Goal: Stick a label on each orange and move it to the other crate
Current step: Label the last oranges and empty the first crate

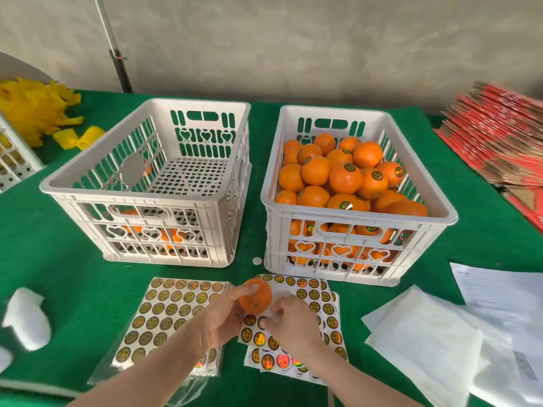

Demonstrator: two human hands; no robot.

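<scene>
Left hand [226, 315]: fingers and thumb curled round one orange [255, 296], which is held clear above the label sheets, just ahead of both hands. The thumb tip lies on the fruit's upper left face.

Orange: close to round, marginally taller than wide in this view, so no firm long axis can be stated. A small greenish mark sits on the face turned towards the person. It is too blurred to identify as stalk end or label.

Right hand [293, 324]: fingers curled, tips down on the right label sheet [317, 304] directly below the orange. Whether a label is pinched cannot be told.

A second label sheet [176, 312] lies under the left forearm.

Beyond the left hand stands the left crate [147, 186], with a few oranges low behind its near wall. Beyond the right hand stands the right crate [352, 212], heaped with oranges, several of them showing labels.

A small white disc [257, 260] lies on the green cloth [58, 230] just beyond the orange. White paper [426, 348] lies right of the right hand.
</scene>
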